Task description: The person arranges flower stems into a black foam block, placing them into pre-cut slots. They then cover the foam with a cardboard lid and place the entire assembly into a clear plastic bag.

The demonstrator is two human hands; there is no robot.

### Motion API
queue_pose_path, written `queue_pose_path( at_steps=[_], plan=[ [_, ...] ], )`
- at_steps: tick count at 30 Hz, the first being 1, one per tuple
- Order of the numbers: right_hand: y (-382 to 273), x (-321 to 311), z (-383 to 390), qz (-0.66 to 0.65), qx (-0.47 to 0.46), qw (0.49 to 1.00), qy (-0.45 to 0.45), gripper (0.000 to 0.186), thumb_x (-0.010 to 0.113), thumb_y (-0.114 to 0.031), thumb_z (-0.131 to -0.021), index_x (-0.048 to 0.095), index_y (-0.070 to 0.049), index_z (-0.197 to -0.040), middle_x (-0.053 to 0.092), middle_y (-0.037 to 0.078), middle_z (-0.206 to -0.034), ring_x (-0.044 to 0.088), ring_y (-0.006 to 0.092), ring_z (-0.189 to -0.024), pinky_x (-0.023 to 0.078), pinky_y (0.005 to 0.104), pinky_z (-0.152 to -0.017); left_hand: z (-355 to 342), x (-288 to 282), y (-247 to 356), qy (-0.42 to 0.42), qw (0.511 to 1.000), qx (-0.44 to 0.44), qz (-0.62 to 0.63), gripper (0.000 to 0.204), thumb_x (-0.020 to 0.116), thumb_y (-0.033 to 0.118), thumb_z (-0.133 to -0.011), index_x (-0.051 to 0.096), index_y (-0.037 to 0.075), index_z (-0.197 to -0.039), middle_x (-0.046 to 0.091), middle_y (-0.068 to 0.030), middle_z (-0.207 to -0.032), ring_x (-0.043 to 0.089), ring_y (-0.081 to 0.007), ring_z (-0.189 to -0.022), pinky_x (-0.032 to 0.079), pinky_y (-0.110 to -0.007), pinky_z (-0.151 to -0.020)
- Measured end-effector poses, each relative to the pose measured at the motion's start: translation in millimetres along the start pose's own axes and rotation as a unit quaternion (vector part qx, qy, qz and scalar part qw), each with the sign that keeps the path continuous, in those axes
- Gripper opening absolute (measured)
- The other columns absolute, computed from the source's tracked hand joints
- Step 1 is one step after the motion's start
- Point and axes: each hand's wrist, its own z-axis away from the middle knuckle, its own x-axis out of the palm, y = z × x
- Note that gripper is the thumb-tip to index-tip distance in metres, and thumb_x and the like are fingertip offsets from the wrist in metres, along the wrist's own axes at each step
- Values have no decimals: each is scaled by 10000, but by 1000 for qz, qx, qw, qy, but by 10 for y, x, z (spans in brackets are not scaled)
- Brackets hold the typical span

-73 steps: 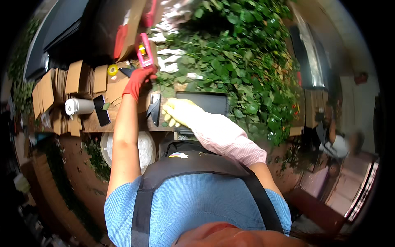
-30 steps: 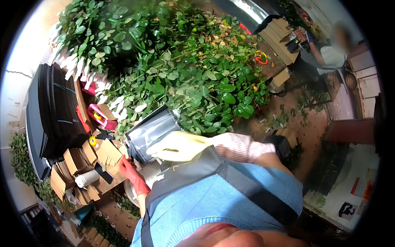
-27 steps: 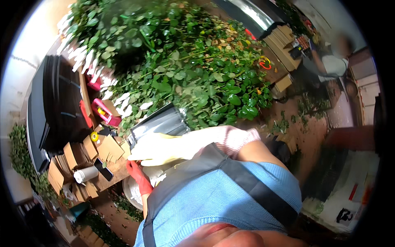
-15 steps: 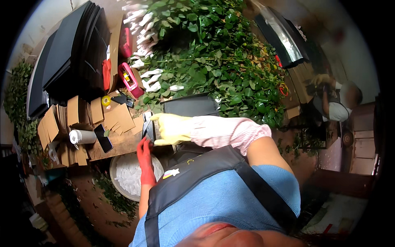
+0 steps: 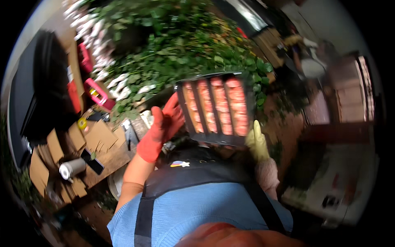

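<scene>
Upright in front of my chest is a black-wrapped rose bunch [image 5: 214, 108], its pinkish-red heads packed in several rows with brown strips between them. My left hand [image 5: 164, 123], in a red glove, presses its fingers against the bunch's left side, the thumb sticking up apart. At the lower right corner my right hand [image 5: 257, 142], in a yellow glove with a pale sleeve, supports the bunch with the thumb or a finger raised. Parts of both hands are hidden behind the wrapping, and the picture is smeared by motion.
Leafy stems [image 5: 164, 53] with white-wrapped heads [image 5: 92, 31] cover the far bench. Pink tape dispensers [image 5: 98, 95], cardboard pieces [image 5: 96, 136], a phone [image 5: 92, 161] and a white cup [image 5: 72, 168] lie left. Dark sheets [image 5: 39, 86] stand behind them. Another person [image 5: 306, 53] works at far right.
The rose bunch has come up into view between my hands. My right hand has swung from the bench to the right, and my view has turned right.
</scene>
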Motion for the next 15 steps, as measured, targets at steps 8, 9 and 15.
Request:
queue_pose_path(
  at_steps=[8,9,15],
  plan=[
    [408,-647,346,-222,-145,956,123,516,496,-401,-1116,664,-72,-756,714,117,-733,696,219,-681,603,347,-865,-1679,1168,-1045,-197,928,92,-304,822,218,662,-1136,672,44,-1433,623,-151,-1509,433,-290,-1527,165,-496,-1319],
    [367,-752,376,-232,-163,949,135,495,506,-396,-1110,664,-72,-770,714,115,-744,696,218,-690,603,347,-867,-1779,1347,-1221,-208,934,102,-271,879,139,656,-1137,789,69,-1211,723,-137,-1339,525,-288,-1434,116,-528,-1321],
    [304,-1626,752,-243,-247,921,178,378,563,-362,-1071,660,-70,-852,718,108,-814,696,208,-745,602,346,-878,-2104,2143,-1903,-190,972,67,-118,960,151,775,-1079,782,53,-1094,776,-99,-1174,663,-258,-1170,180,-475,-1312]
  ],
)
